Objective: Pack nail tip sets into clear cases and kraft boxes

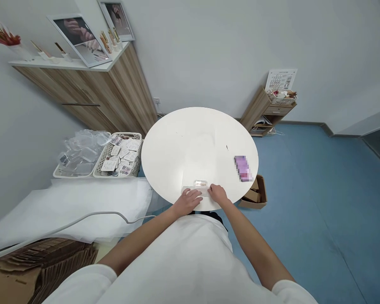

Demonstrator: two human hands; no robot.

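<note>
The left hand (187, 202) lies loosely spread on the pale strip (205, 191); the right hand (218, 194), curled, grips its end, presumably steadying it against the bench (193, 141).

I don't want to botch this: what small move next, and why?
Perhaps fold the strip forward over the case: your left hand and right hand are on the strip, and the case lies just beyond it, uncovered.

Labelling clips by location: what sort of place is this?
Likely a small packing room or workshop: a basket of printed cards, a stack of brown cardboard, and white sheeting beside the round table.
</note>
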